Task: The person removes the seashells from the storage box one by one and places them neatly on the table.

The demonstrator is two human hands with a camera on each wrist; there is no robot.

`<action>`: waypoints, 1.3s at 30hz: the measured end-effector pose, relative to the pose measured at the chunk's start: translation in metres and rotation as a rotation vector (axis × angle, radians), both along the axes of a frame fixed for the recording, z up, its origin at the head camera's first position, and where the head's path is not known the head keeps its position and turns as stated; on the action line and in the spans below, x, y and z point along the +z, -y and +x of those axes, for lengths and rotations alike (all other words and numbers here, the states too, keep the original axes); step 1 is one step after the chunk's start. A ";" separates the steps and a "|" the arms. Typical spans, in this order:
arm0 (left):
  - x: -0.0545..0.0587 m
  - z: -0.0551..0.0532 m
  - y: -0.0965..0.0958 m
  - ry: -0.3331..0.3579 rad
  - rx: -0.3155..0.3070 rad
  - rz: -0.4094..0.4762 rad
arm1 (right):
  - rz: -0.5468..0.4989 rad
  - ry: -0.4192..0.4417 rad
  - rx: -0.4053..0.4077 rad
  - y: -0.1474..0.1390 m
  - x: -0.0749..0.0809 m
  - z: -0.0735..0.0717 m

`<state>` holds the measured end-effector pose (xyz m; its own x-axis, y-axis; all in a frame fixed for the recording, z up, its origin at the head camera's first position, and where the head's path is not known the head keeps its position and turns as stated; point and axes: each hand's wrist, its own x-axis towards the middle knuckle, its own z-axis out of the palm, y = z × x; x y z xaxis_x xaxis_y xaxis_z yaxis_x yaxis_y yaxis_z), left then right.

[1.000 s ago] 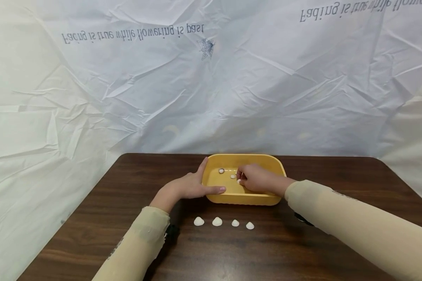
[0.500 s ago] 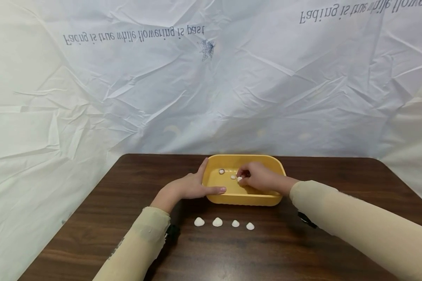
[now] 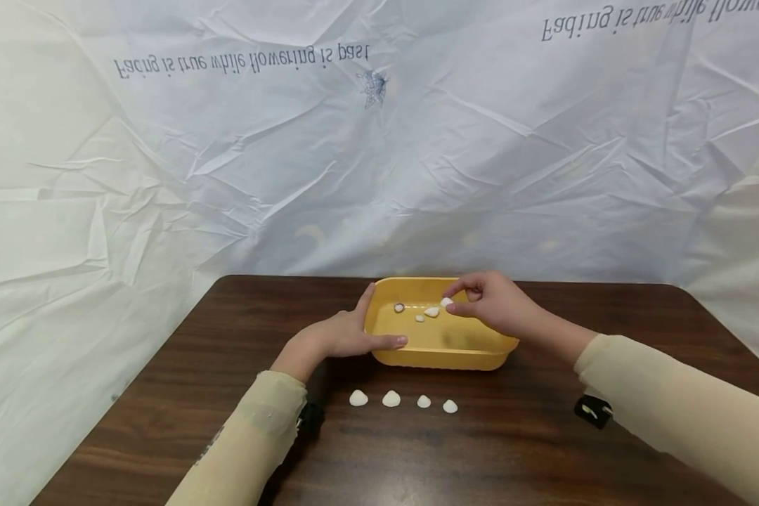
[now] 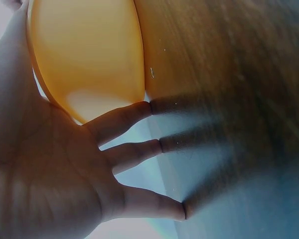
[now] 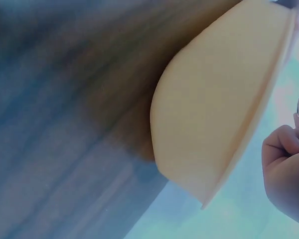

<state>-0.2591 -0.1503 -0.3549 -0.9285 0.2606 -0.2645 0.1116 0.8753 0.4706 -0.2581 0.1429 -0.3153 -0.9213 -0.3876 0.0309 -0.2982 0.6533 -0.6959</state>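
Note:
In the head view my right hand [image 3: 496, 302] pinches a small white seashell [image 3: 445, 302] between thumb and fingers, above the right part of a yellow plastic box [image 3: 443, 359]. Inside the box lie a white shell [image 3: 431, 312], a smaller white piece [image 3: 419, 319] and a round one with a dark rim [image 3: 399, 308]. My left hand [image 3: 341, 334] rests against the box's left end, thumb along the near rim. From the left wrist view, that hand's straight, spread fingers [image 4: 134, 152] reach down beside the box to the table. The right wrist view shows the box's outer wall [image 5: 209, 104].
Several white shells stand in a row on the dark wooden table [image 3: 392, 457] in front of the box, among them the leftmost shell [image 3: 358, 398] and the rightmost shell [image 3: 450, 406]. A white printed cloth [image 3: 379, 176] hangs behind the table.
My right hand has risen and moved right and back out of the box, bringing a shell up with it. Another shell in the box is now uncovered. The left hand stays put.

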 end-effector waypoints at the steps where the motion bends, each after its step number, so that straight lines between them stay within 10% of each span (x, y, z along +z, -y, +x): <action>1: 0.000 0.000 0.000 0.001 0.001 0.001 | -0.008 0.004 -0.006 -0.002 0.000 0.005; 17: 0.002 -0.002 0.002 -0.002 -0.007 0.022 | -0.089 0.054 0.087 -0.020 -0.047 0.081; 39: 0.000 -0.001 0.001 -0.002 -0.007 0.021 | -0.008 0.129 0.078 -0.029 -0.075 0.087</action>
<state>-0.2601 -0.1510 -0.3552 -0.9270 0.2727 -0.2573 0.1185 0.8642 0.4890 -0.1708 0.1715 -0.3903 -0.8851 -0.4580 -0.0821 -0.2555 0.6259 -0.7368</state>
